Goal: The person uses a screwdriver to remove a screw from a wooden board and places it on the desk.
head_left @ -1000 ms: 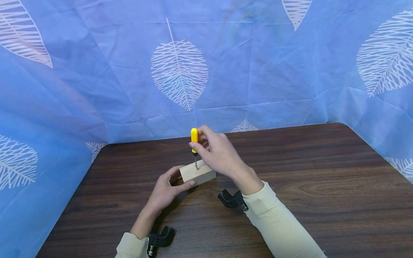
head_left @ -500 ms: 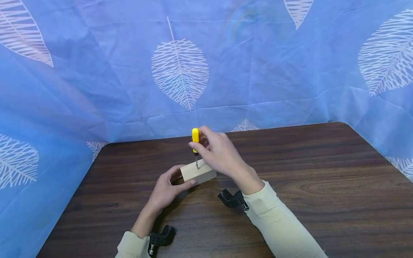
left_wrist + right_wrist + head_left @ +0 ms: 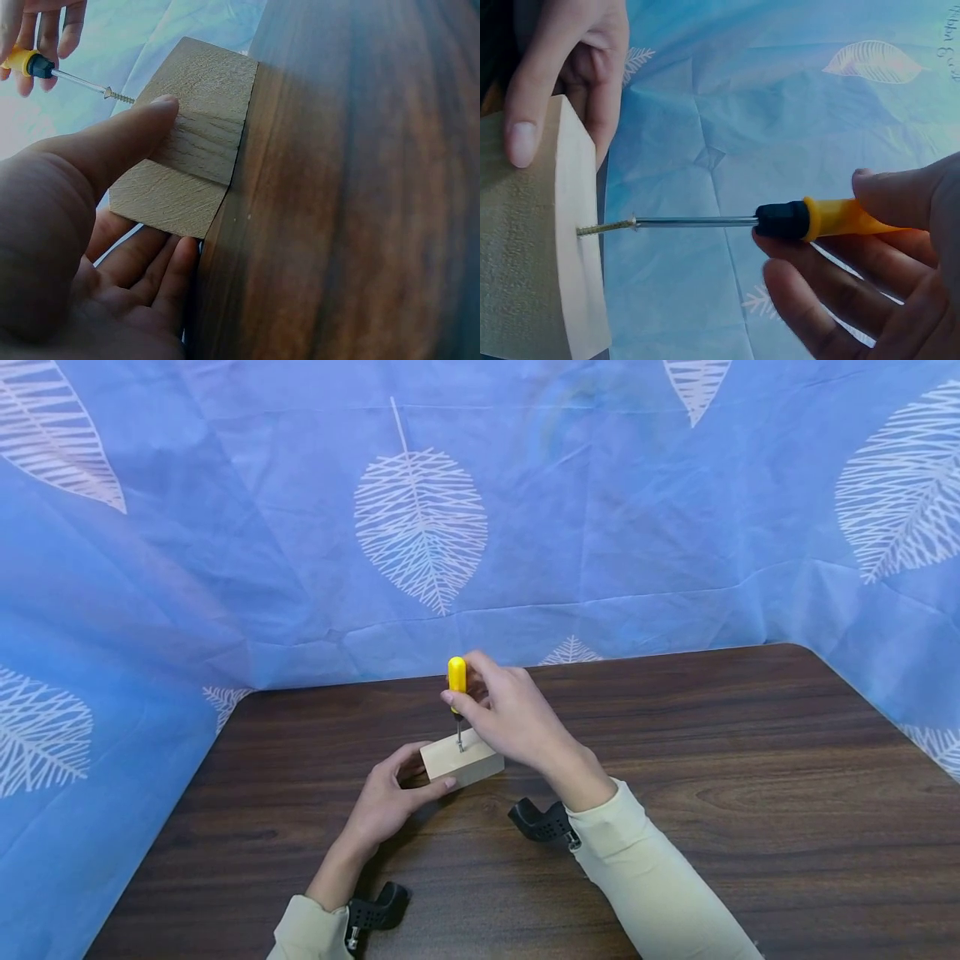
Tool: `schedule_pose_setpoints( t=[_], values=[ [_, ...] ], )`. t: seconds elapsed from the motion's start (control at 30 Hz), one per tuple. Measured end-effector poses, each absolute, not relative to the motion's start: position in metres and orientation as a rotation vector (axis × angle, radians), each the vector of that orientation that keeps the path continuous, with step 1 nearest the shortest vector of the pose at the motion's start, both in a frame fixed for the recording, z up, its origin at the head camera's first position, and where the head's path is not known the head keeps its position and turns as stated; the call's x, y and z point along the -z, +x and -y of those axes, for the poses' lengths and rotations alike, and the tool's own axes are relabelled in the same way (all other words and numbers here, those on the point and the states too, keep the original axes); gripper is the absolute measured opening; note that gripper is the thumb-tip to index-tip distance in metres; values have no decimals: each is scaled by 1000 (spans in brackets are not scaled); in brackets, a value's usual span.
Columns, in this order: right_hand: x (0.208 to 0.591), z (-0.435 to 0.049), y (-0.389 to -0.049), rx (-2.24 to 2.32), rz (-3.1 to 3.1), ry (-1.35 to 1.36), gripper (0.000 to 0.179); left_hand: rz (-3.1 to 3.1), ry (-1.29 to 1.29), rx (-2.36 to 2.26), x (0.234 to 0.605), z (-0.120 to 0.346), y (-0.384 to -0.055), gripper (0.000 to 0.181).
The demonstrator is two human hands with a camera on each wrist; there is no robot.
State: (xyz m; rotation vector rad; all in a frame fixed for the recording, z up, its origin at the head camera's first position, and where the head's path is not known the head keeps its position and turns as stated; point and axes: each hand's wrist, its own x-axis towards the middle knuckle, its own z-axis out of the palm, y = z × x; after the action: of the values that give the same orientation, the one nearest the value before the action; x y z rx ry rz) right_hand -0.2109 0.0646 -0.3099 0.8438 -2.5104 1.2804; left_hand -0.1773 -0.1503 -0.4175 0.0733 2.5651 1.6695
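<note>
A pale wooden block [image 3: 467, 765] lies on the dark table, its left end gripped by my left hand [image 3: 386, 802] with the thumb on the near side. From its top face a screw [image 3: 606, 226] stands up, part of its thread showing and leaning slightly. My right hand [image 3: 517, 714] pinches the yellow handle of a screwdriver [image 3: 457, 677] between thumb and fingers. The screwdriver is upright, and its metal shaft [image 3: 697, 222] meets the screw head in the right wrist view. In the left wrist view my left thumb presses the block's side, with the fingers at its far side.
The dark wood-grain table [image 3: 712, 777] extends to both sides of the block. Behind it hangs a blue cloth [image 3: 637, 527] with white leaf prints. Black wrist mounts [image 3: 538, 821] stick out from both sleeves [image 3: 637, 868] near the tabletop.
The whole head view has shifted very slightly. Both hands keep their holds on the block and the screwdriver, with hardly any visible movement.
</note>
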Motion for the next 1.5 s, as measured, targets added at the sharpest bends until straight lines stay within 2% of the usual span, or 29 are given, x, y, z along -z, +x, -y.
schedule_pose_setpoints(
  t=[0.17,0.43,0.67,1.1,1.23,1.37,1.5],
  values=[
    [309,-65,-210,-1284,2532,838,12,-2564,89,-1674,417,151,-177,53],
    [310,-63,-211,-1222,2533,815,17,-2557,87,-1673,417,151,-177,53],
    [308,-65,-210,-1329,2542,729,36,-2549,80,-1676,417,151,-178,54],
    [310,-64,-212,-1282,2465,769,17,-2562,74,-1661,416,151,-177,54],
    [308,-63,-212,-1253,2532,759,21,-2569,64,-1654,416,150,-177,54],
    [308,-63,-211,-1267,2555,709,32,-2572,63,-1655,416,149,-177,55],
    [309,-62,-210,-1307,2513,687,33,-2572,66,-1656,416,149,-177,55]
  ],
)
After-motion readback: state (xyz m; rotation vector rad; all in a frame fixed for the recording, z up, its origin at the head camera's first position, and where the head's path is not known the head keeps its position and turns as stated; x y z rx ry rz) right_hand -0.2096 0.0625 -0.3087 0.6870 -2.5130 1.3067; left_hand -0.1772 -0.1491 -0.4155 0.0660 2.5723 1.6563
